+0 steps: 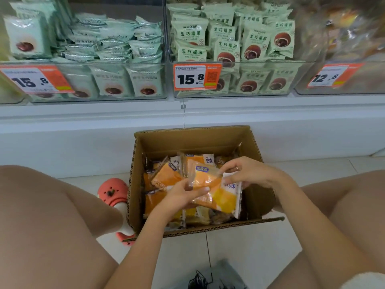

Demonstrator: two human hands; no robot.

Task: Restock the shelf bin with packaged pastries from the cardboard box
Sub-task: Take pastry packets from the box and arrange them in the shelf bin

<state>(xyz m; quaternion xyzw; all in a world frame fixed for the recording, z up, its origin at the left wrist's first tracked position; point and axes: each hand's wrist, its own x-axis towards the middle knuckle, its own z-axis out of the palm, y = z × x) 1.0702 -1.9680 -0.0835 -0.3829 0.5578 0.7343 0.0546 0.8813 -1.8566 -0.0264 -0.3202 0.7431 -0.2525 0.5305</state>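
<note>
A small stack of orange-and-white packaged pastries (pixel 210 189) is held just above the open cardboard box (pixel 193 138), which is set on the floor between the knees, at 6 o'clock from the shelf bins. The stack is gripped from below and at its 9 o'clock edge by the left hand (pixel 183 195), fingers curled round it, while the top packet's crimped corner at 1 o'clock is pinched by the right hand (pixel 248 173). More packets are seen lying loose in the box beneath. The wrappers are judged thin, glossy and slippery, the contents soft and easily crushed, the load light; a hold across the flat faces with support underneath is favoured, since a stack squeezed at the seams is likely to fan out and slide. Up at 12 o'clock, clear bins of green packets (pixel 231 44) are already well filled; the blurred bin (pixel 337 80) at 2 o'clock may be the destination, though that cannot be told.
</note>
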